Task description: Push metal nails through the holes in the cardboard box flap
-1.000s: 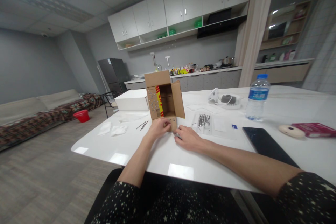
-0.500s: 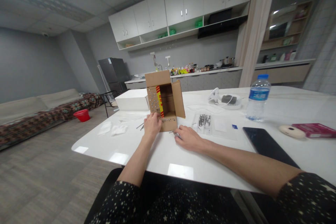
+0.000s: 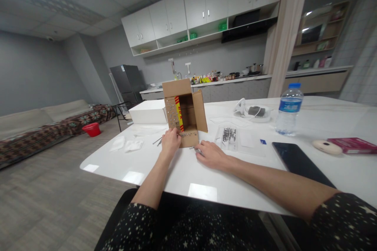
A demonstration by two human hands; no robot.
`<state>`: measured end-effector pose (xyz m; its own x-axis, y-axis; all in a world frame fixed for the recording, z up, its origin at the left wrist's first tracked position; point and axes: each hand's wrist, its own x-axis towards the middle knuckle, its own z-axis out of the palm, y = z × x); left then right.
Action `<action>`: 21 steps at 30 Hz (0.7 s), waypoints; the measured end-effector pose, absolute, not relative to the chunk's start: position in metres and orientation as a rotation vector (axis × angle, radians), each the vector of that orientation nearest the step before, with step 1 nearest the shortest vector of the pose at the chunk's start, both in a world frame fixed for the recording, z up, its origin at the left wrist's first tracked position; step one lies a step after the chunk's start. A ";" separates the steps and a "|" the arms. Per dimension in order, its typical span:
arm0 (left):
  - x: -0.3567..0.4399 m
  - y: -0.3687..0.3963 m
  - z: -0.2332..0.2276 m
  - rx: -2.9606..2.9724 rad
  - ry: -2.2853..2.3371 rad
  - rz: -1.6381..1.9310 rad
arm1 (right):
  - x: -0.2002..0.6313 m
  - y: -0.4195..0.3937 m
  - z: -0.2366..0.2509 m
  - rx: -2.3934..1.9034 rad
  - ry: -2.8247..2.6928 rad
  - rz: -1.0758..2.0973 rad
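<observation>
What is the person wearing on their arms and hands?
Nothing on the hands: the left hand and right hand are bare, no gloves, rings or watch showing. Both forearms are bare too. Dark sleeves dotted with little pale stars are pushed up near the elbows.

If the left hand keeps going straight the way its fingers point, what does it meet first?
The left hand points away at the open cardboard box. Its fingertips seem already at the box's lower front edge, so the box comes first; depth is uncertain.

The near worktop (image 3: 188, 180) edge is free. Far of the hands stands the cardboard box (image 3: 185, 113); screws (image 3: 229, 135) lie right of it.
</observation>
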<state>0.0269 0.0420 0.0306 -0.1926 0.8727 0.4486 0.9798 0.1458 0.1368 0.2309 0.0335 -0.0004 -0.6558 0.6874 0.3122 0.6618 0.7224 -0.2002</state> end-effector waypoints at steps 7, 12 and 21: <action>0.024 0.045 0.026 -1.728 -2.228 -0.580 | 0.231 0.033 0.000 -1.041 -2.572 0.099; 0.022 0.046 0.024 -1.743 -2.239 -0.600 | 0.231 0.033 0.001 -1.042 -2.579 0.103; 0.026 0.039 0.031 -1.694 -2.305 -0.577 | 0.232 0.034 0.000 -1.040 -2.572 0.107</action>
<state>0.0259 0.0395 0.0305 -0.3095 0.8619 0.4017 0.9495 0.2572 0.1797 0.2318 0.0336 0.0003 -0.6627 0.6849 0.3030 0.6573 0.7258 -0.2029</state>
